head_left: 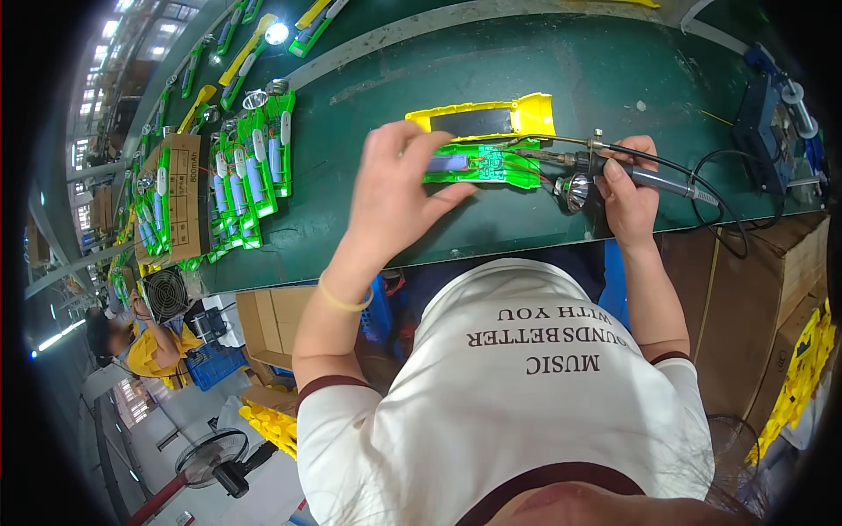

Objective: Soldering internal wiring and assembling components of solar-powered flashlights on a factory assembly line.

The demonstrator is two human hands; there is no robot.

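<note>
White tee [526, 412] is nearest the cam; forearms run fwd from it to the desk [342, 114]. Clock dirs below are from the case [524, 178], which lies flat near the desk's near edge, open side up, prob. so the PCB [491, 159] & wires are exposed.

L hand [390, 197] is at 9 o'clock, thumb & fingers spread astride the cell [451, 163] end, maybe to steady it; blurred, so can't tell if it's gripping. R hand [633, 206], at 3–4 o'clock, pinches the iron [662, 180] pen-style, prob. for fine aim; tip points in over the PCB, contact unclear.

Reflector [574, 191] sits at 4 o'clock, just off the case end, prob. limited by short leads. Yellow shell [532, 114] is at 12, just beyond, likely in reach yet off the work. Iron stand [761, 131] is well out at 3, presumably for the R side. Case stack [254, 180] is at 9, well apart, prob. for elbow room.
</note>
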